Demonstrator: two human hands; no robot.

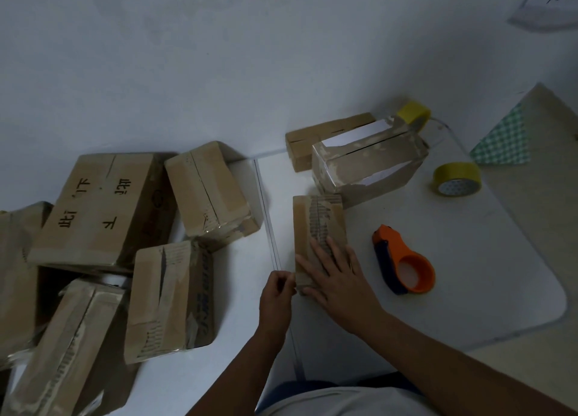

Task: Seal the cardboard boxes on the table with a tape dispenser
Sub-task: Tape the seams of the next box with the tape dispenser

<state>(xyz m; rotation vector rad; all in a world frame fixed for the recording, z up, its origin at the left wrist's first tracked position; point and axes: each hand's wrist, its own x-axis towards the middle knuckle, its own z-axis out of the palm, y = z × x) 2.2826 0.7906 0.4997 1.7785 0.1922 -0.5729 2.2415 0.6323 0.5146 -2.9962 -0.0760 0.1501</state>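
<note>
A small narrow cardboard box [316,218] lies on the white table [453,290] in front of me. My right hand [337,274] rests flat on its near end with fingers spread. My left hand [278,290] sits at the box's near left corner, fingers curled against the edge; whether it pinches tape is unclear. The orange and dark blue tape dispenser [403,260] lies on the table right of the box, untouched. Farther back stand a larger box [369,165] and a flat box [325,137] behind it.
A yellow tape roll [456,179] lies at the right, another yellow roll [413,113] behind the larger box. Several sealed boxes [125,243] are piled on the floor to the left. A green checked cloth [503,143] lies far right. The wall rises behind.
</note>
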